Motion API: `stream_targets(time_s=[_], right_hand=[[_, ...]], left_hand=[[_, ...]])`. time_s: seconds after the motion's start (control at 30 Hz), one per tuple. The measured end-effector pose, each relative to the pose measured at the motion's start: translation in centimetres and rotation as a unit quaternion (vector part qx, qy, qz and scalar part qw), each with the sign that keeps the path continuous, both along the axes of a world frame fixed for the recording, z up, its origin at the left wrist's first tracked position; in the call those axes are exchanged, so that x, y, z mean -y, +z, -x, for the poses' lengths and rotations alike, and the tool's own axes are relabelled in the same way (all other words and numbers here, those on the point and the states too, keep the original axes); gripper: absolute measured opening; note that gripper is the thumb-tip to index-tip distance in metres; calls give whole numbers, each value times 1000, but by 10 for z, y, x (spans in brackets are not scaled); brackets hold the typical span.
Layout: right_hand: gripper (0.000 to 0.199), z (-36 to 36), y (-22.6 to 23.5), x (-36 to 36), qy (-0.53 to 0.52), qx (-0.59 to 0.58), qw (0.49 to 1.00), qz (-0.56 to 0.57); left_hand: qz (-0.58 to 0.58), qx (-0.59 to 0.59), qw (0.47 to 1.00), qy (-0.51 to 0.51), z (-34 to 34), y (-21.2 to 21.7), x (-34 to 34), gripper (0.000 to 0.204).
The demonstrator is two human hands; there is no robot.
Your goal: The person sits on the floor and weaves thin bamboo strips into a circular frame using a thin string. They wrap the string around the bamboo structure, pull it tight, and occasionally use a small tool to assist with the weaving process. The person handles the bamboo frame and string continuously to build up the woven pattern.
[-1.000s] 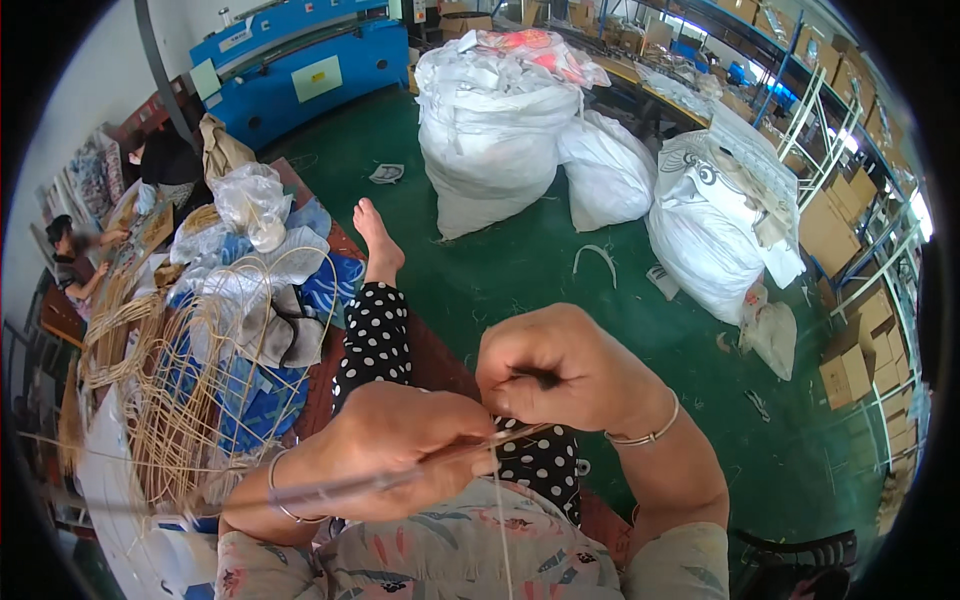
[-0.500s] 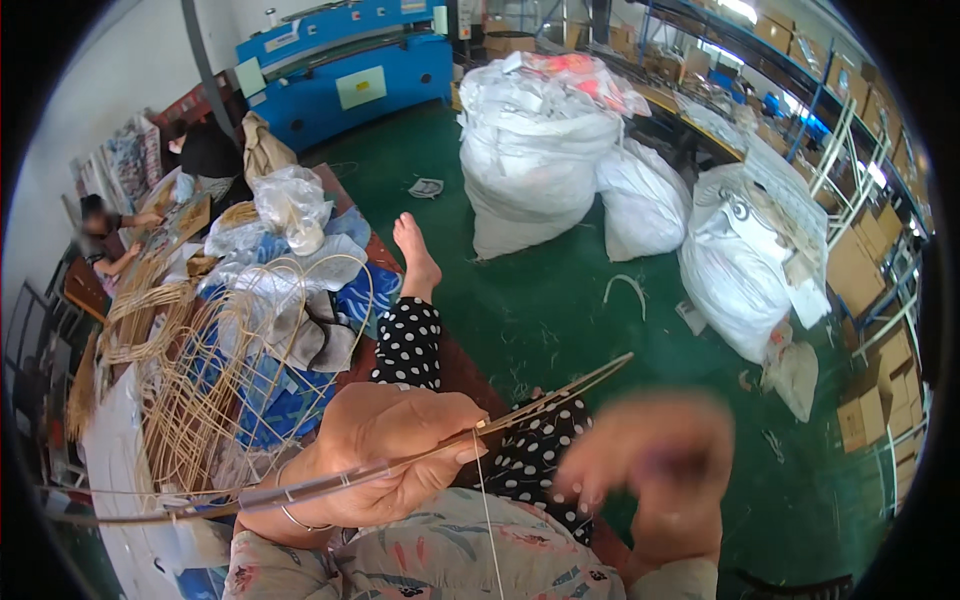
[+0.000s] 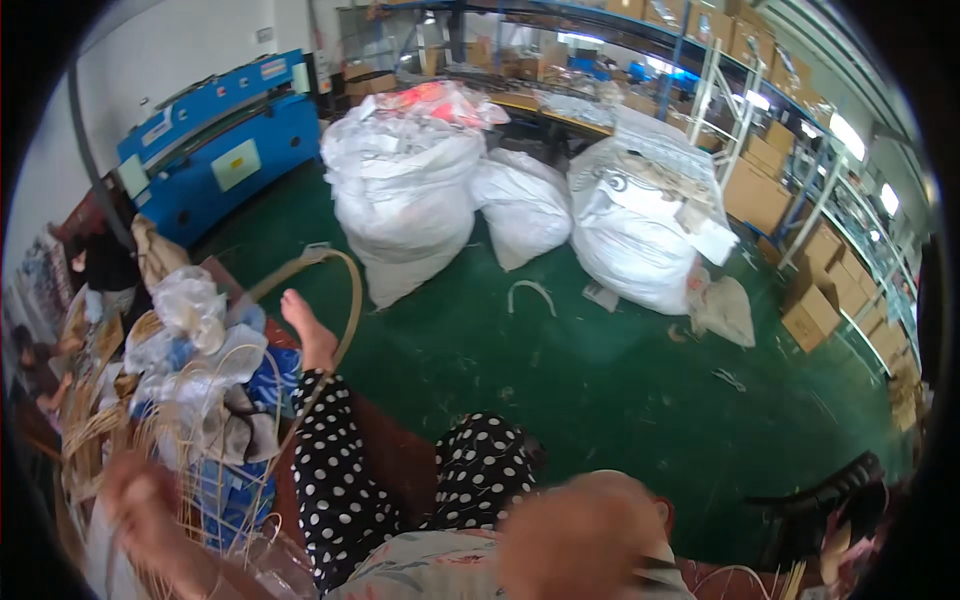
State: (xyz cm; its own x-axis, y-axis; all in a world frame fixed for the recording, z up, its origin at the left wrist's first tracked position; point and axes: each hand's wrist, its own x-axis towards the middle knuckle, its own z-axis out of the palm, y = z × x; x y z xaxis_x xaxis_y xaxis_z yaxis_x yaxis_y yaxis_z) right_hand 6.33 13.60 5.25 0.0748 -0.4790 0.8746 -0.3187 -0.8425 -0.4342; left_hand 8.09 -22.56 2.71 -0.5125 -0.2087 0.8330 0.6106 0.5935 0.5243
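Observation:
My left hand (image 3: 145,515) is at the lower left, over the near edge of a heap of thin cane strips (image 3: 215,500). It is smeared by motion, and I cannot tell whether it grips a strip. A broad tan cane strip (image 3: 355,310) arcs past my bare foot and runs down toward the heap; where its lower end goes is unclear. Low in front of my body, my right hand (image 3: 580,540) is also blurred, its fingers hidden. A small red rounded edge (image 3: 664,512) shows just beyond it.
Plastic bags (image 3: 190,310) and blue cloth lie on the low platform at left, where people sit. Large white sacks (image 3: 405,200) stand ahead on the green floor (image 3: 440,370). A blue machine (image 3: 225,140) is at far left, cartons (image 3: 810,315) at right, a dark chair (image 3: 820,500) at lower right.
My view has swung to the right. The left hand has moved left and no longer shows the cane bundle across my lap. The right hand has come down nearer my body.

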Motion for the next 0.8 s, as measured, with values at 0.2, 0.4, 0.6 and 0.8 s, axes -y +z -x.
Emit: stream_targets(time_s=[0.2, 0.4, 0.6, 0.8], right_hand=[[5, 10, -30, 64, -384, 208, 885, -160], [34, -30, -15, 63, 169, 494, 853, 8], [22, -9, -6, 53, -137, 81, 987, -30], [12, -4, -9, 66, -516, 13, 856, -4]], left_hand=[[260, 71, 950, -158, 50, 8, -133, 13], [208, -14, 963, -171, 5, 44, -144, 12], [252, -40, 943, -213, -21, 66, -136, 22], [251, 34, 930, -268, -25, 59, -128, 23]])
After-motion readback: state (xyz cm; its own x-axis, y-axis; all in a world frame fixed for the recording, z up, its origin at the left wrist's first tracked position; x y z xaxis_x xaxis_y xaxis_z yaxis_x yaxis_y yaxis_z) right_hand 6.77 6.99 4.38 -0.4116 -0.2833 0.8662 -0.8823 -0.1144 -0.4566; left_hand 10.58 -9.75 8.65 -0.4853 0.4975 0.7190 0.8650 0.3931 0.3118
